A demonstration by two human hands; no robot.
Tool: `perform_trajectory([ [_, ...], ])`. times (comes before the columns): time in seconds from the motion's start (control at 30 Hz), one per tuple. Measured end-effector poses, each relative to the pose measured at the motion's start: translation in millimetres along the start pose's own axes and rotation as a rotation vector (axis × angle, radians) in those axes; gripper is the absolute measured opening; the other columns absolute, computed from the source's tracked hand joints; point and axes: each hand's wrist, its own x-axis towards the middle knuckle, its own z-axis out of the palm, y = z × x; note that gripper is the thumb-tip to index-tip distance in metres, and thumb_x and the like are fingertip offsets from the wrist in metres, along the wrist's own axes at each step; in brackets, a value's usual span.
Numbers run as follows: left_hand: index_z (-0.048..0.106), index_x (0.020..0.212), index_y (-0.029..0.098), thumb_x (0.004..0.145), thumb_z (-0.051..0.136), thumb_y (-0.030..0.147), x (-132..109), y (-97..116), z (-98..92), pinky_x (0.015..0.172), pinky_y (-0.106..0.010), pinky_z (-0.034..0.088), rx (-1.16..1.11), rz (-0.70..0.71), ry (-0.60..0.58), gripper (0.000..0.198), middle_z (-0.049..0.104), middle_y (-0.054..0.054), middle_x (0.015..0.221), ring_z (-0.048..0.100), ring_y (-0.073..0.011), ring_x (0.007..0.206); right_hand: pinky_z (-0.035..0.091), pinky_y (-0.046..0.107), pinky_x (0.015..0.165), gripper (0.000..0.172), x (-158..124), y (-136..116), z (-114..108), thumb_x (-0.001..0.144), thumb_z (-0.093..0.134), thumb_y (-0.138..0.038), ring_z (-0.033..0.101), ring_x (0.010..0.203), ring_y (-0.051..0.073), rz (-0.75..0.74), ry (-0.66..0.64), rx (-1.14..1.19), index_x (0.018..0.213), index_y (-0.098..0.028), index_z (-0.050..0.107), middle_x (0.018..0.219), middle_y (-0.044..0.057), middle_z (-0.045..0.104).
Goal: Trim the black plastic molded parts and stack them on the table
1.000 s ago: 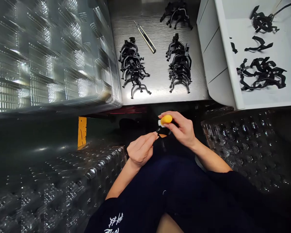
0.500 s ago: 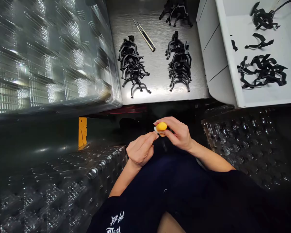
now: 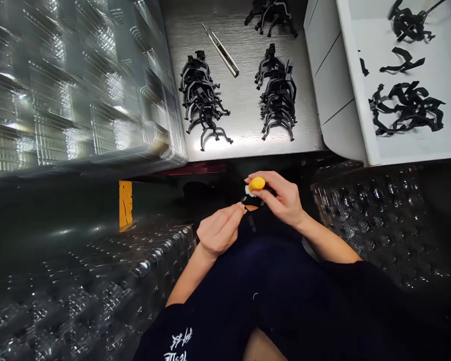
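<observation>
My right hand (image 3: 283, 201) is closed around a yellow rounded piece with a white part (image 3: 257, 184), whose kind I cannot make out. The white part sticks out at its left, toward my other hand. My left hand (image 3: 218, 229) is closed in a pinch, lower and to the left. At its fingertips shows a bit of a thin black part (image 3: 244, 199), mostly hidden by the fingers and the dark background. Between the hands lies a small orange-brown patch (image 3: 251, 207) that I cannot identify. Both hands are held in front of the bench edge, over the dark clothing.
On the metal bench (image 3: 244, 120) lie a left row of black curved plastic parts (image 3: 205, 100), a right row of similar parts (image 3: 278, 100) and a slim cutter knife (image 3: 221, 50). A white bin (image 3: 417, 150) holds more black pieces. Clear plastic trays (image 3: 78, 90) are stacked at left.
My right hand has moved up and slightly right with the yellow piece, away from my left fingertips. A gap now shows between them, with the orange-brown patch more exposed.
</observation>
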Motion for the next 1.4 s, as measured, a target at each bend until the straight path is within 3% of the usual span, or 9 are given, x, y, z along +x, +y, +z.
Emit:
perform_trajectory([
  [0.37,0.069,0.11,0.012,0.092,0.061,0.001,-6.0,-1.9,1.1,0.076,-0.021,0.062,-0.031,-0.012,0.019,0.023,0.079,-0.009,0.094,0.078,-0.0166,0.083,0.061,0.039,0.093,0.022,1.7,3.9,3.5,0.101,0.056,-0.032,0.073,0.102,0.024,-0.024,-0.035,0.02,0.115,-0.022,0.07,0.11,0.008,0.078],
  [0.53,0.072,0.104,0.02,0.089,0.072,0.007,-5.9,2.0,-4.1,0.07,-0.02,0.06,-0.041,-0.254,0.099,0.02,0.08,-0.001,0.093,0.077,-0.0132,0.077,0.062,0.04,0.096,0.024,0.3,20.4,1.5,0.095,0.066,-0.034,0.075,0.104,0.025,0.258,0.029,0.158,0.117,-0.023,0.07,0.111,0.006,0.078],
  [0.7,0.072,0.102,0.02,0.09,0.073,0.009,-3.8,3.8,-3.1,0.07,-0.021,0.061,-0.106,-0.346,0.116,0.016,0.08,0.0,0.09,0.076,-0.0129,0.076,0.062,0.038,0.099,0.032,3.2,4.1,-1.7,0.092,0.071,-0.043,0.076,0.105,0.023,0.354,0.014,0.4,0.117,-0.022,0.069,0.111,0.005,0.079],
  [0.83,0.072,0.1,0.017,0.088,0.072,0.004,-2.4,3.6,-1.7,0.071,-0.02,0.061,-0.079,-0.289,0.109,0.018,0.08,-0.002,0.089,0.076,-0.0137,0.077,0.064,0.035,0.094,0.03,4.1,-19.5,-0.9,0.096,0.068,-0.039,0.076,0.104,0.022,0.265,0.008,0.44,0.12,-0.022,0.067,0.113,0.006,0.078],
  [0.97,0.072,0.109,0.015,0.088,0.066,0.0,-6.8,2.2,-2.2,0.074,-0.02,0.062,-0.014,-0.13,0.06,0.027,0.08,-0.005,0.094,0.078,-0.0155,0.081,0.062,0.039,0.097,0.021,4.7,-16.9,2.1,0.099,0.061,-0.031,0.074,0.105,0.023,0.037,-0.039,0.172,0.116,-0.022,0.07,0.112,0.008,0.078],
  [1.07,0.07,0.116,0.015,0.089,0.063,-0.002,-11.2,0.9,-2.4,0.075,-0.021,0.062,-0.012,-0.096,0.045,0.033,0.08,-0.007,0.098,0.078,-0.016,0.083,0.062,0.041,0.095,0.02,6.3,-5.8,1.2,0.098,0.061,-0.031,0.073,0.101,0.025,0.078,0.001,-0.01,0.113,-0.023,0.071,0.108,0.008,0.078],
  [1.17,0.069,0.115,0.015,0.088,0.062,-0.003,-12.8,0.2,-1.2,0.075,-0.021,0.062,-0.016,-0.104,0.034,0.033,0.08,-0.008,0.099,0.078,-0.0158,0.084,0.062,0.038,0.094,0.023,5.1,-8.3,-0.1,0.099,0.062,-0.033,0.074,0.102,0.023,0.145,0.024,0.06,0.119,-0.024,0.068,0.11,0.006,0.078],
  [1.33,0.07,0.114,0.013,0.087,0.066,-0.003,-10.7,1.6,-1.0,0.079,-0.021,0.062,-0.01,-0.051,0.024,0.032,0.08,-0.008,0.098,0.078,-0.0161,0.085,0.063,0.039,0.09,0.022,1.3,-10.2,3.7,0.101,0.057,-0.03,0.073,0.099,0.024,-0.057,-0.006,0.012,0.115,-0.021,0.071,0.107,0.009,0.078],
  [1.4,0.07,0.114,0.013,0.087,0.066,-0.003,-10.0,1.6,-2.2,0.079,-0.02,0.062,0.002,-0.059,0.027,0.032,0.08,-0.008,0.098,0.078,-0.0158,0.085,0.063,0.04,0.088,0.021,1.5,-4.8,3.2,0.1,0.058,-0.03,0.074,0.096,0.025,-0.018,0.04,-0.055,0.113,-0.02,0.072,0.104,0.009,0.079],
])
